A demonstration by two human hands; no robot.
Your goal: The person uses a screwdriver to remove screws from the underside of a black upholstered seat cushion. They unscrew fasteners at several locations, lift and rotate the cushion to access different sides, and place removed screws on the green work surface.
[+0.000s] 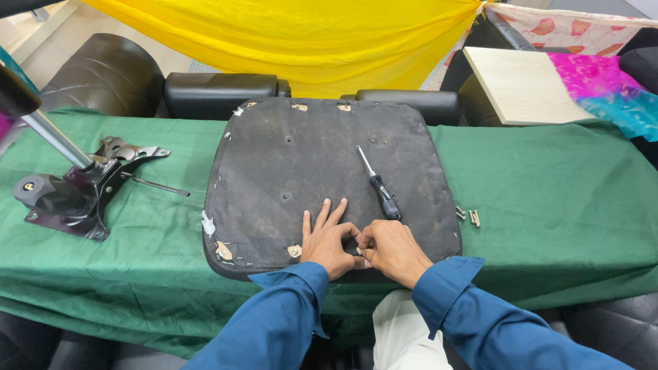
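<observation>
A worn black chair seat pad (308, 164) lies upside down on the green-covered table. My left hand (327, 240) rests flat on its near edge with fingers spread. My right hand (391, 250) sits beside it, fingertips pinched at a spot on the pad between the two hands; what they pinch is hidden. A black-handled screwdriver (378, 185) lies on the pad just beyond my right hand, untouched. Both sleeves are blue.
A metal chair tilt mechanism with a gas cylinder (75, 185) lies at the left on the green cloth (548, 185). A few loose screws (469, 216) lie right of the pad. Black chair parts, a yellow cloth and a pale wooden board (521, 85) sit behind.
</observation>
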